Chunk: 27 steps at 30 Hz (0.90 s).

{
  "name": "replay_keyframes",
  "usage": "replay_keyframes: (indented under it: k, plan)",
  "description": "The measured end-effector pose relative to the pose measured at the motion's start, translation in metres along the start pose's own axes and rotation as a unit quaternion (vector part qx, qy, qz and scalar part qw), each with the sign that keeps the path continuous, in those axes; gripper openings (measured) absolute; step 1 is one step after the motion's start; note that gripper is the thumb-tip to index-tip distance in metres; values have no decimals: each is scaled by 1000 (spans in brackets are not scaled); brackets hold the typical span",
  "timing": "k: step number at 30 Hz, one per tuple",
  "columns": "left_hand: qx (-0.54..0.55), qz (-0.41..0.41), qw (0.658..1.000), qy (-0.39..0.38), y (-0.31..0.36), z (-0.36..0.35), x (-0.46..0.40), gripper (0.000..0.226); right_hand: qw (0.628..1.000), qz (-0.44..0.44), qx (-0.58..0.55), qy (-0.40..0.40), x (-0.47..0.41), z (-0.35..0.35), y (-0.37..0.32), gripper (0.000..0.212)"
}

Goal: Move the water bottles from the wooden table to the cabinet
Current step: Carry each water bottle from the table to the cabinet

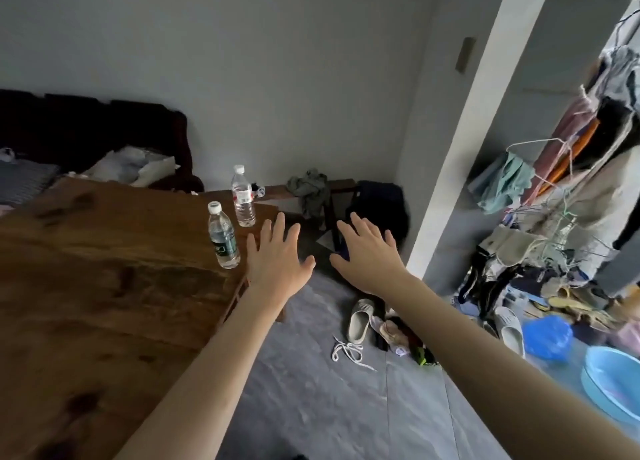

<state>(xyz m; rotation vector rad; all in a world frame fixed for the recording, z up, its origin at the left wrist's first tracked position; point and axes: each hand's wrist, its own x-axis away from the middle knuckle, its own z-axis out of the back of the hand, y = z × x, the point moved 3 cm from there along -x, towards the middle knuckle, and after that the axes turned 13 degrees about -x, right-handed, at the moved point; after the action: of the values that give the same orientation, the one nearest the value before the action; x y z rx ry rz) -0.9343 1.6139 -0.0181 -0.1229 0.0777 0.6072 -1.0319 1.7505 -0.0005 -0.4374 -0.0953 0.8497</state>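
Two clear plastic water bottles stand upright near the far right corner of the wooden table (104,259). The nearer bottle (223,236) has a dark green label and a white cap. The farther bottle (243,197) has a red and white label. My left hand (277,259) is stretched out flat, fingers apart, just right of the nearer bottle and not touching it. My right hand (369,252) is also flat with fingers spread, out over the floor beyond the table's edge. Both hands hold nothing. No cabinet is recognisable in view.
A dark sofa (90,130) with cushions stands behind the table. A low bench (341,184) with a grey cloth and dark bag sits by the wall. Shoes (360,319) and laces litter the floor; clothes on hangers (568,169) and blue basins (613,380) crowd the right.
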Motion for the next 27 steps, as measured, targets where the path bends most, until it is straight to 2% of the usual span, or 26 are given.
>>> replay_keyframes:
  k: [3, 12, 16, 27]
  plan:
    - [-3, 38, 999, 0, -32, -5, -35, 76, 1000, 22, 7, -20, -45, -11, -9, 69]
    - [-34, 73, 997, 5, -89, -32, -114, 78, 996, 63, 13, -55, -157, -37, -38, 68]
    - [-33, 77, 996, -17, -104, -55, -130, 79, 994, 66, 10, -90, -188, -62, -45, 67]
    - [-23, 164, 986, 2, -172, -92, -151, 73, 980, 106, -4, -169, -261, -147, -76, 70]
